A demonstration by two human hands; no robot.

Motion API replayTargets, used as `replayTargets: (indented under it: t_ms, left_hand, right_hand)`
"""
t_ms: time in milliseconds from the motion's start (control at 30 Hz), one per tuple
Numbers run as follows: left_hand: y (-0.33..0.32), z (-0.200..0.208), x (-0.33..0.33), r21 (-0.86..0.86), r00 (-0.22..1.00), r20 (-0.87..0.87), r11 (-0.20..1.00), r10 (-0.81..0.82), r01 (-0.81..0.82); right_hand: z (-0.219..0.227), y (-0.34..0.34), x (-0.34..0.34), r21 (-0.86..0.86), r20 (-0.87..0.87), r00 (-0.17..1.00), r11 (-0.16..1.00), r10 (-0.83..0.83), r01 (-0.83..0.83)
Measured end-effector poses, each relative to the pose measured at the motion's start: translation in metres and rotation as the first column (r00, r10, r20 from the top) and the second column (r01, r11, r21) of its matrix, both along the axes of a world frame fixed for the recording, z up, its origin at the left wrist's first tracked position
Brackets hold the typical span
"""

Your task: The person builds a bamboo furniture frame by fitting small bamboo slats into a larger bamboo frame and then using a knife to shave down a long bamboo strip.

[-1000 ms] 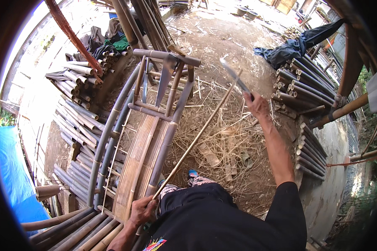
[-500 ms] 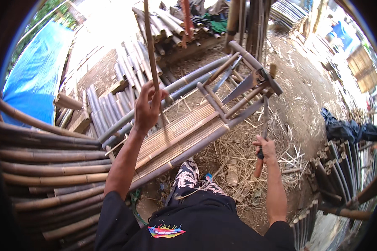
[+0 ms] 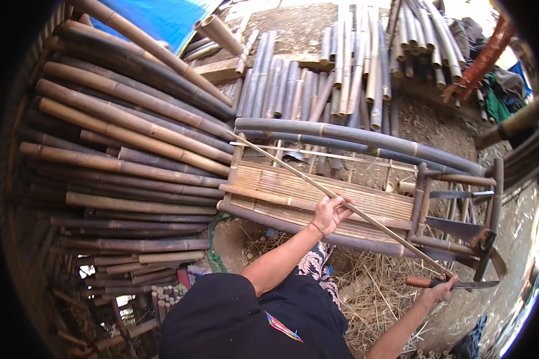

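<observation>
One thin bamboo strip (image 3: 389,231) slanted over the slatted desk (image 3: 269,179), far left to near right! The left hand (image 3: 331,214) held it around its middle, while the right hand (image 3: 441,289), at the strip's near end, clutched an orange-handled knife (image 3: 419,282) pointing right; a saw (image 3: 457,228) sat at the desk's right end.

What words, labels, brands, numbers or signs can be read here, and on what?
None can be read.
Black shirt: a small multicoloured print; too small to tell whether it holds lettering.
Knife and bamboo strip: no lettering can be made out.
</observation>
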State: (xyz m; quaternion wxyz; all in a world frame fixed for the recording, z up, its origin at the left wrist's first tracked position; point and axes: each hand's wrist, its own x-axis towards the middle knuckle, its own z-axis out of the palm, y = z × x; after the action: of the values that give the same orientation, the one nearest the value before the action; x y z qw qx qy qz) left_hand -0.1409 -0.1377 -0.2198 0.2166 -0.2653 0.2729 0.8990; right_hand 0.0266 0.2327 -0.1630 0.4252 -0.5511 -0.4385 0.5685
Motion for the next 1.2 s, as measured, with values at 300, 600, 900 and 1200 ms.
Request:
replayTargets:
  t_ms: [300,600,900,1200]
  left_hand:
    - [-0.066,-0.139,-0.074,-0.406,0.908,0.383,0.914,0.173,-0.003]
    - [-0.102,-0.14,-0.108,-0.523,0.89,0.446,0.835,0.096,0.172]
    - [-0.027,-0.107,-0.126,-0.883,0.814,0.181,-0.456,-0.552,-0.113]
    - [0.058,-0.193,-0.184,-0.801,-0.025,0.578,-0.573,-0.816,0.175]
  right_hand:
    - [-0.013,-0.094,-0.139,0.042,0.377,0.885,0.95,0.272,-0.31]
    - [-0.021,-0.123,-0.179,0.043,0.36,0.864,0.918,0.353,-0.393]
    - [-0.114,-0.109,-0.196,-0.108,0.348,0.816,0.884,0.462,-0.454]
    - [-0.19,-0.048,-0.192,0.11,0.749,0.507,0.676,0.426,-0.729]
